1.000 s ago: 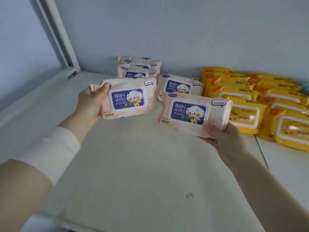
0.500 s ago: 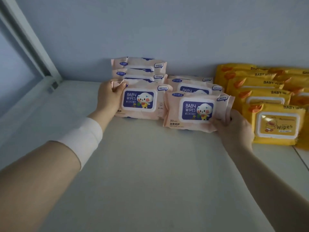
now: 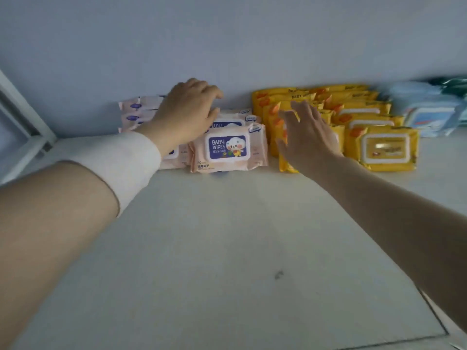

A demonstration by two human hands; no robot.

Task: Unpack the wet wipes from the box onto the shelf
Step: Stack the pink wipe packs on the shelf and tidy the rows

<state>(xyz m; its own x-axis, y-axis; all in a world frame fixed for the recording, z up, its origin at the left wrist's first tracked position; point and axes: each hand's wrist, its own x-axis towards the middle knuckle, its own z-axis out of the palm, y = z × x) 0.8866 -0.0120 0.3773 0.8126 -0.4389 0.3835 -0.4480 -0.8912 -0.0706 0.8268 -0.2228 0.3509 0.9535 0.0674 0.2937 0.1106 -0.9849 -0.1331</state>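
My pink baby wipes packs point(image 3: 227, 150) are on the shelf point(image 3: 227, 248); right hand point(image 3: 308, 140) spread empty, left hand point(image 3: 184, 117) atop them, grip unclear; box unseen.

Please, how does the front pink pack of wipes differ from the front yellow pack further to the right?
The front pink pack is pale pink, and its dark blue label reads BABY WIPES beside a cartoon figure. The front yellow pack is yellow, with a white-rimmed lid whose print is too blurred to read. The pink pack stands further left than the yellow pack. Both sit foremost in their rows on the shelf, lids facing the camera.
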